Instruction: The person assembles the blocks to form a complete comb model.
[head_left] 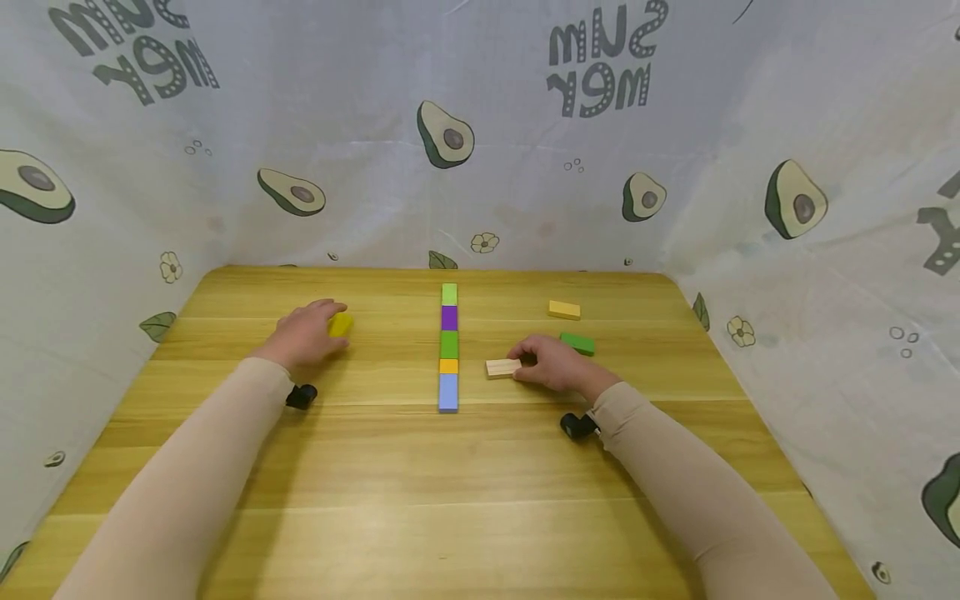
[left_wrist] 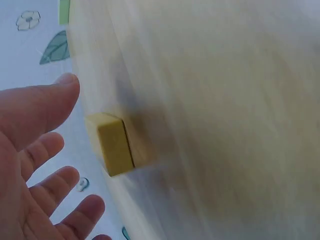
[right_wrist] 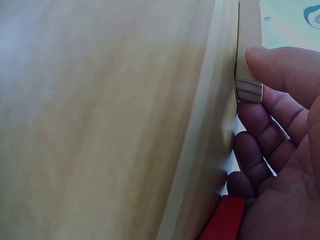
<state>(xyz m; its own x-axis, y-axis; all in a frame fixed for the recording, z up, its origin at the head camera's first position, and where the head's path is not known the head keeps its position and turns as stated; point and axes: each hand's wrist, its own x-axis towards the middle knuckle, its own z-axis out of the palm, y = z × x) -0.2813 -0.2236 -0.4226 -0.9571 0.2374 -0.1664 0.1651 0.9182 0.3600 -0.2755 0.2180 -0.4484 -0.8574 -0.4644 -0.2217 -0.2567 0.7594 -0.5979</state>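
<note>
My left hand (head_left: 303, 335) is at the left of the table, its thumb and fingers spread around a yellow block (head_left: 341, 324). In the left wrist view a gap shows between the fingers and that block (left_wrist: 115, 147). My right hand (head_left: 553, 363) pinches one end of a plain wooden block (head_left: 501, 368), which lies flat on the table; the right wrist view shows the thumb on this block (right_wrist: 249, 55). Between the hands runs a straight row of blocks: light green (head_left: 449, 294), purple (head_left: 449, 317), green (head_left: 448, 344), orange-yellow (head_left: 448, 366) and blue (head_left: 447, 393).
Beyond the right hand lie a green block (head_left: 577, 343), partly behind it, and a yellow-orange block (head_left: 564, 310). A red object (right_wrist: 224, 218) shows under the right hand in its wrist view. A patterned curtain (head_left: 517, 200) borders the wooden table (head_left: 435, 500).
</note>
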